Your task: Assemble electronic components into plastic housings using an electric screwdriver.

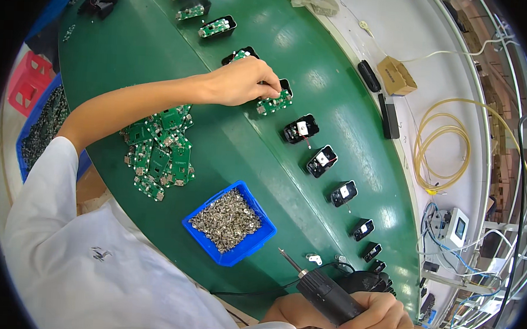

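My left hand (244, 83) reaches across the green table. Its fingertips are pinched together on a green circuit board (275, 103) at the near side of a black housing (287, 87). The hand partly hides both. My right hand (374, 318), at the lower right, is wrapped round a black electric screwdriver (330, 296). The driver's slim metal bit points up and left. Left of the bit stands a blue bin (229, 259) full of small metal screws (225, 220). A pile of green circuit boards (161, 153) lies below my left forearm.
Open black housings with white parts, such as this one (322, 161), run in a line down the right. Housings with boards (217, 27) continue at the top. Beyond the table are a cardboard box (396, 76), coiled yellow hose (422, 146) and a white control unit (453, 227).
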The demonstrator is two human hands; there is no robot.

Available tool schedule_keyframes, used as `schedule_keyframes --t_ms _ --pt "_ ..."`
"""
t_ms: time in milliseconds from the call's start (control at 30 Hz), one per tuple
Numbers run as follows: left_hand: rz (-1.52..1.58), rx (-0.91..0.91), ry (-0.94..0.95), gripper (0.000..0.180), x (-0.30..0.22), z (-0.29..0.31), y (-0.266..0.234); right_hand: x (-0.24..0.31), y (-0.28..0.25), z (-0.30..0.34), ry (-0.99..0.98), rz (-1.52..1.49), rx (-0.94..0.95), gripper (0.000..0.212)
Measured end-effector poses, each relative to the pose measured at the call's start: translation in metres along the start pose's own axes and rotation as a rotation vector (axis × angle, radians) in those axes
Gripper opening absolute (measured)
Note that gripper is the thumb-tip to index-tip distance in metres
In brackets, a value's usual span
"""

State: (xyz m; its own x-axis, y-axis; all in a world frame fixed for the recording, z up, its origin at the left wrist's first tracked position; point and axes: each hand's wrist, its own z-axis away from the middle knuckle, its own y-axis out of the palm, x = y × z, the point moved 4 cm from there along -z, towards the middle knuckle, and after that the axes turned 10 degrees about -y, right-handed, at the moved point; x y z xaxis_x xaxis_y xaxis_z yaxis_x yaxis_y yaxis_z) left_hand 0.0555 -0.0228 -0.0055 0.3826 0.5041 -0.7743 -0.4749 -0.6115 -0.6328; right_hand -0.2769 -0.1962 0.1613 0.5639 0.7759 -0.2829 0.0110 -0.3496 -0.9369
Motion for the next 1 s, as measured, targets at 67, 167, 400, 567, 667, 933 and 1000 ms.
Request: schedule_keyframes --t_ms 67,167,400,567,667,933,1000 --pt "-0.144 -0.118 0.042 0.020 0.016 0.009 -0.010 0.015 0.024 -0.031 -0.536 -0.352 -0.147 0.019" --pt "-0.496 -0.439 0.309 0.018 0.000 0.015 -0.013 -0.001 0.046 -0.063 -1.996 -1.311 -0.600 0.042" --pt "-0.665 0.103 0.129 0.021 0.002 0.098 -0.048 -0.007 0.057 -0.079 -2.605 -1.632 -0.880 0.040" --pt "-0.581 0.449 0.007 0.019 0.021 0.086 -0.058 0.026 0.036 -0.039 -1.812 -0.851 -0.777 0.021" --pt "-0.391 0.467 0.000 0.019 0.005 0.068 -0.052 0.025 0.000 -0.011 -0.433 0.216 -0.436 0.021" --pt "-0.174 0.528 0.431 0.020 -0.044 0.013 0.015 0.037 -0.017 -0.008 -0.566 0.450 -0.626 0.024" --pt "-0.179 0.445 0.490 0.021 -0.063 0.000 0.030 0.035 -0.016 -0.009 -0.596 0.490 -0.690 0.024"
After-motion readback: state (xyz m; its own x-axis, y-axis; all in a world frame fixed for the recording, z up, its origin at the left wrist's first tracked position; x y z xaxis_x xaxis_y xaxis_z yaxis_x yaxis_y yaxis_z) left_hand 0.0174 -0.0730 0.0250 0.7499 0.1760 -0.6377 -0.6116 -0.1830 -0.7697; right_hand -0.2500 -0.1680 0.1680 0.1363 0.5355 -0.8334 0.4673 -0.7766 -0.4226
